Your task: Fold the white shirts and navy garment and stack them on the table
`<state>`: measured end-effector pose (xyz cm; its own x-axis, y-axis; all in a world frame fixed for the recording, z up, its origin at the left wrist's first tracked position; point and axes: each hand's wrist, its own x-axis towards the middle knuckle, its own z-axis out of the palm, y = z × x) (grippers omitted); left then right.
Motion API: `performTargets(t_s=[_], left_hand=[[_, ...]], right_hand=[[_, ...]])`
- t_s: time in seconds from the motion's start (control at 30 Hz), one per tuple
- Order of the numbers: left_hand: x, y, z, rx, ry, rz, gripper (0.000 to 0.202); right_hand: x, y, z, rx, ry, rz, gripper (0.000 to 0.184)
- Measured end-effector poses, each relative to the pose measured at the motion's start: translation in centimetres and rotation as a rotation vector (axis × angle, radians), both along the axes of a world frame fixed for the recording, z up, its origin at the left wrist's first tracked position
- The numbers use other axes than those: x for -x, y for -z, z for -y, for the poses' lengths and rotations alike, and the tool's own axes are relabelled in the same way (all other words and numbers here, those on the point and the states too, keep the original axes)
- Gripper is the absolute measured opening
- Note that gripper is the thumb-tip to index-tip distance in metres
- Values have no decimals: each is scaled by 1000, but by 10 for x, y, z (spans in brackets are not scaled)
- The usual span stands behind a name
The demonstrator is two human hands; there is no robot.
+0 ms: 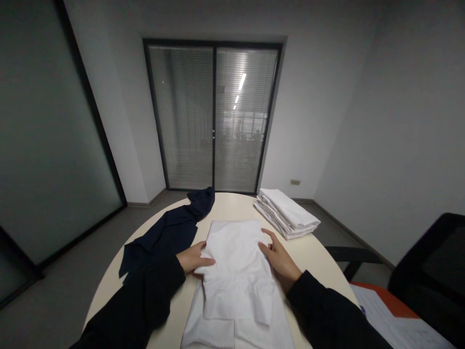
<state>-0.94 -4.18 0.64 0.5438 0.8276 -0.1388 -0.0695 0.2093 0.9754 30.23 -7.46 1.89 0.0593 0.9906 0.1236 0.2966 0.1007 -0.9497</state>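
Note:
A white cloth garment (240, 291) lies partly folded on the round table in front of me, its upper part smooth and its lower part wrinkled, with a seam near the bottom. My left hand (192, 257) is closed on its left edge, thumb on top and fingers partly hidden under the cloth. At the right edge, my right hand (279, 257) touches the fabric with thumb and forefinger spread apart; its other fingers are curled and partly hidden. Just past my left hand is a crumpled dark navy garment (163, 230).
A folded stack of white cloth (286, 211) sits at the far right of the cream table (230, 201). To the right are a black chair (432, 271) and papers (385, 310) with an orange-red sheet (383, 293). A window with blinds (185, 121) stands beyond.

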Motion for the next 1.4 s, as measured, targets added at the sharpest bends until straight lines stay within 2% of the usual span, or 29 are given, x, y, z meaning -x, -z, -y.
performTargets(t_s=[0.07, 0.13, 0.3, 0.43, 0.5, 0.57, 0.63, 0.77, 0.87, 0.97, 1.1, 1.23, 1.33, 1.4], left_hand=[[3, -7, 2, 32, 80, 39, 85], [8, -12, 3, 59, 154, 7, 83], [17, -14, 5, 73, 237, -87, 84], [16, -14, 11, 121, 310, -125, 84], [14, -13, 12, 82, 314, -151, 83], [11, -11, 10, 49, 239, -159, 76], [7, -9, 2, 105, 99, -201, 61], [-3, -9, -25, 291, -167, -222, 48], [-13, -10, -47, 277, -240, -128, 44], [-25, -8, -60, 227, -304, -40, 37], [-37, -6, -62, 190, -323, 61, 23], [-37, -8, -57, 206, -307, 145, 17], [-34, -11, -56, 287, -264, 170, 23], [-34, -14, -56, 341, -221, 183, 29]], right_hand=[[-1, -1, 0, 73, -31, -197, 64], [-2, -2, 2, 165, -105, -288, 66], [-5, -10, 8, 257, -267, -365, 76], [-5, -22, 14, 330, -324, -418, 81], [-7, -22, 14, 337, -338, -384, 83], [-11, -18, 11, 306, -353, -323, 83], [-15, -10, 6, 241, -333, -247, 80], [-18, 3, -11, 118, -129, -258, 74], [-13, 6, -26, 69, -35, -367, 76], [-8, 5, -40, 37, -9, -392, 76], [-4, 4, -54, 10, -29, -452, 78], [-9, 3, -58, 38, -134, -430, 83], [-16, 1, -57, 102, -233, -391, 91], [-18, 2, -60, 148, -250, -389, 83]])
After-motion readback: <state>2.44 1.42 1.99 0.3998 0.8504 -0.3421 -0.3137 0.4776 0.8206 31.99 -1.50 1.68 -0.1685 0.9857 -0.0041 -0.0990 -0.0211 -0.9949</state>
